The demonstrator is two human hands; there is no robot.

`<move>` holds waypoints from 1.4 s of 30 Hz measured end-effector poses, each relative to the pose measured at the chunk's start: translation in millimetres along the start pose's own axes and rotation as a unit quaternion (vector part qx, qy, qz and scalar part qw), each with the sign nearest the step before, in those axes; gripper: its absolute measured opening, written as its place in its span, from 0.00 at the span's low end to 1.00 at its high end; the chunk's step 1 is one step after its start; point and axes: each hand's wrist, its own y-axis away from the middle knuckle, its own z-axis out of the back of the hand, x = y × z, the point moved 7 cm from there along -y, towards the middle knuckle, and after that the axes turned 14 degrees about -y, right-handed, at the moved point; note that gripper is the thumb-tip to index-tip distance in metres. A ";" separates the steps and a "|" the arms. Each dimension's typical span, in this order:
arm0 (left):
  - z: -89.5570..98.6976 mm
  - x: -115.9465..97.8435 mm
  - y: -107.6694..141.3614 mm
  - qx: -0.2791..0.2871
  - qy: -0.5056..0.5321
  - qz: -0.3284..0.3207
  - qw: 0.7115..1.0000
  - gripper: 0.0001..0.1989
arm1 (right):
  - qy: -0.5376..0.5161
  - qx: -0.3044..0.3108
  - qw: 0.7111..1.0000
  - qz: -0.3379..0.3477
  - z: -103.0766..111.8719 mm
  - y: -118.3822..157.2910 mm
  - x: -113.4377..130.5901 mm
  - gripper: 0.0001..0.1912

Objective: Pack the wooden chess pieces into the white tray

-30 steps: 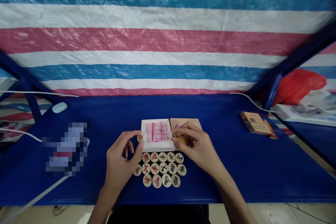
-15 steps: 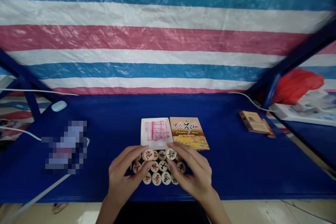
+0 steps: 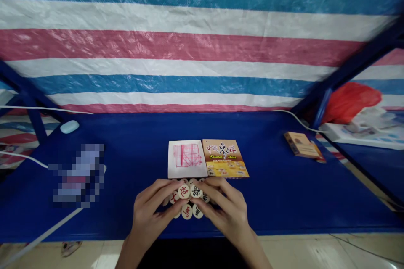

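Round wooden Chinese chess pieces lie in rows on the blue table, partly hidden by my hands. My left hand (image 3: 158, 208) pinches a red-marked piece (image 3: 183, 191) between thumb and fingers, above the rows. Close beside it, a black-marked piece (image 3: 196, 191) is between the thumb and fingers of my right hand (image 3: 224, 206). Nearer to me, a red-marked piece (image 3: 187, 212) and a black-marked piece (image 3: 198, 211) show in the front row. Behind the rows are a white square tray (image 3: 172, 172) with red lines and a Chinese chess box (image 3: 225, 157).
On the left of the blue table (image 3: 132, 134) are a pixelated object (image 3: 78, 174), a white cable and a pale mouse (image 3: 70, 126). A small box (image 3: 299, 144) lies at the right. A red bag (image 3: 353, 101) sits beyond the right frame bar.
Both hands have moved toward each other, bringing the two held pieces close together and slightly nearer to me. The view has shifted a little.
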 end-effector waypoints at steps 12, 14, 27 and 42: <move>-3.3 3.4 3.9 0.006 -0.033 -0.006 0.999 0.16 | -0.034 -0.017 0.999 -0.032 1.4 -5.0 1.6 0.25; -2.0 3.2 4.1 -0.005 -0.040 -0.008 0.999 0.16 | -0.034 -0.017 0.999 -0.035 1.3 -4.7 1.0 0.25; -4.4 6.1 3.3 0.023 -0.013 0.016 1.000 0.13 | -0.026 -0.007 0.999 -0.030 1.4 -5.0 2.0 0.24; 5.6 6.8 13.3 -0.008 -0.083 0.042 0.996 0.15 | -0.020 -0.031 0.996 -0.076 13.9 4.7 2.6 0.19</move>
